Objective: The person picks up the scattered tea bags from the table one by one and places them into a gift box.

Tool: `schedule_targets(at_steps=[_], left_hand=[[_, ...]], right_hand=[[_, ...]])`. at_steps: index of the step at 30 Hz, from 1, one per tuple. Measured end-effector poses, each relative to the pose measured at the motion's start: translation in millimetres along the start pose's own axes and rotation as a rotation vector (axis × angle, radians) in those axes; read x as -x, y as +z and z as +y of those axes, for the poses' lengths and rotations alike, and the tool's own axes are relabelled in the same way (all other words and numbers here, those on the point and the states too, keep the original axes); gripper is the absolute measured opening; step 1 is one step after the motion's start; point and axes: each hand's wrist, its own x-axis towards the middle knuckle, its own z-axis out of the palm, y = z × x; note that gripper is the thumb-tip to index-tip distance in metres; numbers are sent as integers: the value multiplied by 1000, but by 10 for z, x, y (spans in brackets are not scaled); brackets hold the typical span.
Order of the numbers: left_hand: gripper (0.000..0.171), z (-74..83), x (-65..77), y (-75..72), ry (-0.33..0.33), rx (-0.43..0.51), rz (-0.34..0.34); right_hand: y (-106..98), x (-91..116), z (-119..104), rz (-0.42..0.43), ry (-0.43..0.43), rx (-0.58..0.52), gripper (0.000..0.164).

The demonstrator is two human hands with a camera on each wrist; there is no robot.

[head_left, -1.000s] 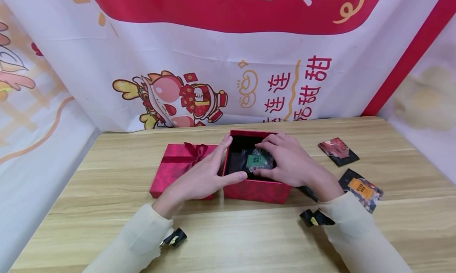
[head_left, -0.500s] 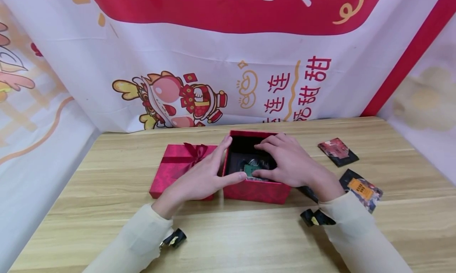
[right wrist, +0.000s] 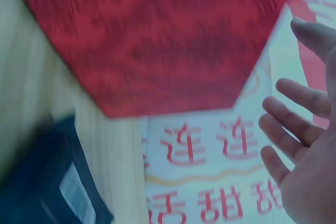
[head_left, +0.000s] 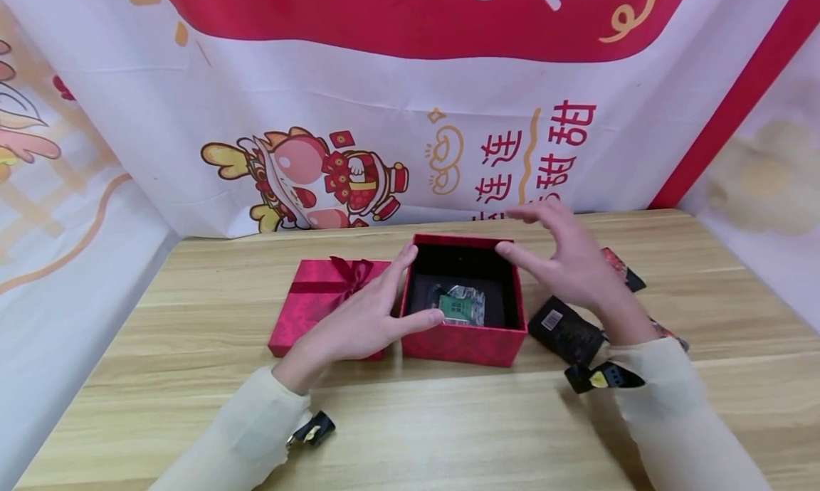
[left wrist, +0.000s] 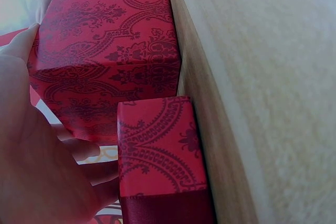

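Note:
A red patterned gift box (head_left: 463, 346) stands uncovered on the table, its inside black. On the box floor lies a small dark packet with a green label (head_left: 457, 307). My left hand (head_left: 365, 324) rests at the box's left side, thumb reaching over the front rim and fingers along the left wall. In the left wrist view, the hand (left wrist: 39, 145) touches the box with fairly straight fingers. My right hand (head_left: 570, 260) hovers over the box's right rim, holding nothing. Its fingers are spread and loosely bent in the right wrist view.
The box lid (head_left: 314, 292), with a dark red bow, lies left of the box, partly under my left forearm. A black packet with a barcode label (head_left: 564, 331) lies to the right. Further packets, such as a red one (head_left: 624, 269), sit partly behind my right arm.
My right hand has let go of the green-labelled packet, which now lies on the box floor. That hand has risen out of the box to the right. The left hand has stayed put.

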Motion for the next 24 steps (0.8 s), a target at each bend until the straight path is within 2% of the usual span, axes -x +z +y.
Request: schedule_targets(at_steps=[5, 10, 14, 18, 24], left_hand=[[110, 4, 5, 2, 2, 1, -2], [110, -5, 3, 2, 0, 4, -1], [110, -8, 8, 3, -4, 3, 0], [110, -6, 11, 2, -8, 9, -3], [109, 1, 12, 4, -9, 18, -8]], right_hand=[[-201, -10, 286, 40, 108, -4, 64], [-360, 16, 602, 22, 239, 22, 79], [-461, 50, 801, -27, 341, 34, 90], [-533, 84, 974, -91, 366, 48, 91], [-545, 132, 1162, -191, 450, 53, 104]])
